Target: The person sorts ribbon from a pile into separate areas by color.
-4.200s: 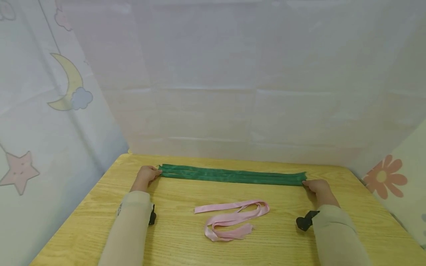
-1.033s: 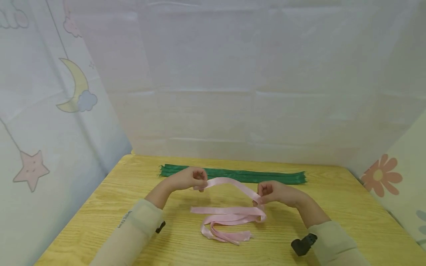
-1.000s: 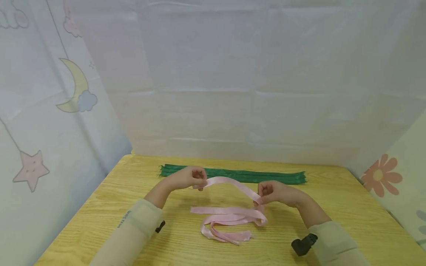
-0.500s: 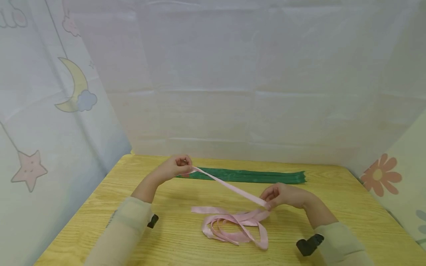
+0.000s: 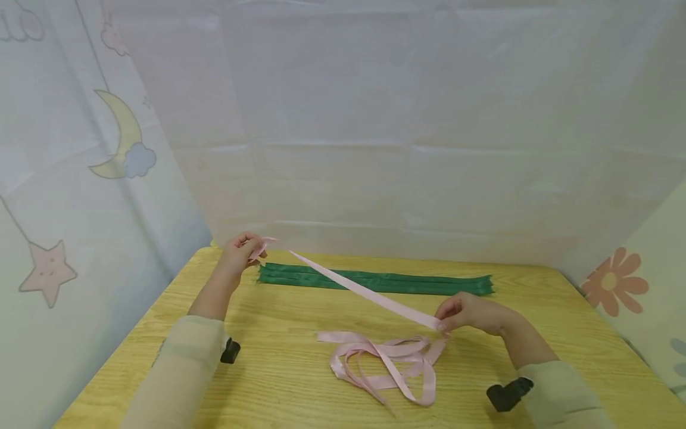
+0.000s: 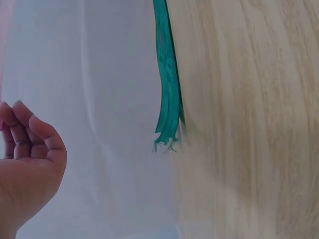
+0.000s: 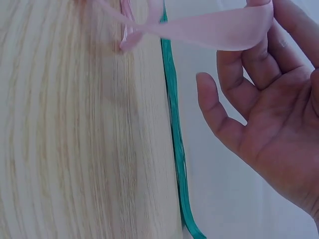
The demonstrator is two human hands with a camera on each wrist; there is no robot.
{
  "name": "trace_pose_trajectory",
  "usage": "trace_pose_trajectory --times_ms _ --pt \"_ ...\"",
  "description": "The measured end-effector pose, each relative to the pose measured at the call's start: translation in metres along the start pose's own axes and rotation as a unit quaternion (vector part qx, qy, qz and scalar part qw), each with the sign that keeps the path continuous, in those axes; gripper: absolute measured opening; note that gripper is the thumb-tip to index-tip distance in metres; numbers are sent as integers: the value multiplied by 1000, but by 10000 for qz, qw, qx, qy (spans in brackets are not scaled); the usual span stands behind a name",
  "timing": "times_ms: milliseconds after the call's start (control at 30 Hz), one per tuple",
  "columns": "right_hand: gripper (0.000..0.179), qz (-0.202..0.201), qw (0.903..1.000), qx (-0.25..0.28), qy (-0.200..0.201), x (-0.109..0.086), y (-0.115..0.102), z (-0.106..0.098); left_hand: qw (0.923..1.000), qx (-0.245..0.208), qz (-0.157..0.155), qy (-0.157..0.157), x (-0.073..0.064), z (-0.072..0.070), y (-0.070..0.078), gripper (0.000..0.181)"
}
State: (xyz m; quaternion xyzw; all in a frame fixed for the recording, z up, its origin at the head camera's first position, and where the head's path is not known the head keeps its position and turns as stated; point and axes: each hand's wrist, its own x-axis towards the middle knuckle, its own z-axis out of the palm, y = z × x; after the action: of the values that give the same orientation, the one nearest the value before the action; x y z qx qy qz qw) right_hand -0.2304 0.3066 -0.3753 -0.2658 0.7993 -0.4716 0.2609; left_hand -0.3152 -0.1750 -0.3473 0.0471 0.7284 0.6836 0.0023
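A long pink ribbon (image 5: 364, 291) stretches on a slant between the two hands in the head view. My left hand (image 5: 236, 257) pinches it near one end, raised above the far left of the table. Lower and to the right, my right hand (image 5: 474, 313) pinches the same ribbon between thumb and fingers; the right wrist view shows the ribbon looping over the fingertips (image 7: 259, 4). Loose pink ribbon (image 5: 386, 363) lies in tangled loops on the table below. Behind it, green ribbons (image 5: 407, 282) lie flat side by side with frayed ends.
The wooden table (image 5: 284, 369) has a white sheet (image 5: 332, 119) hanging behind its far edge. Printed curtains with a moon (image 5: 120, 134) and a flower (image 5: 613, 283) stand at the sides. Small black wrist cameras (image 5: 509, 393) sit at the sleeves.
Both hands have left the ends of the green ribbons and taken up pink ribbon. The left hand has since moved left and up, pulling the ribbon taut; the right moved slightly right. The loops spread.
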Motion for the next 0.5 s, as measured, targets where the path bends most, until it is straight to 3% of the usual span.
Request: trace_pose_trajectory --times_ms 167,500 --pt "23 66 10000 -5 10 -5 2 -4 9969 -195 -394 656 3 -10 -11 13" --pt "28 330 9990 -33 298 -20 12 -17 9901 -297 -650 1207 0 -19 -15 13"
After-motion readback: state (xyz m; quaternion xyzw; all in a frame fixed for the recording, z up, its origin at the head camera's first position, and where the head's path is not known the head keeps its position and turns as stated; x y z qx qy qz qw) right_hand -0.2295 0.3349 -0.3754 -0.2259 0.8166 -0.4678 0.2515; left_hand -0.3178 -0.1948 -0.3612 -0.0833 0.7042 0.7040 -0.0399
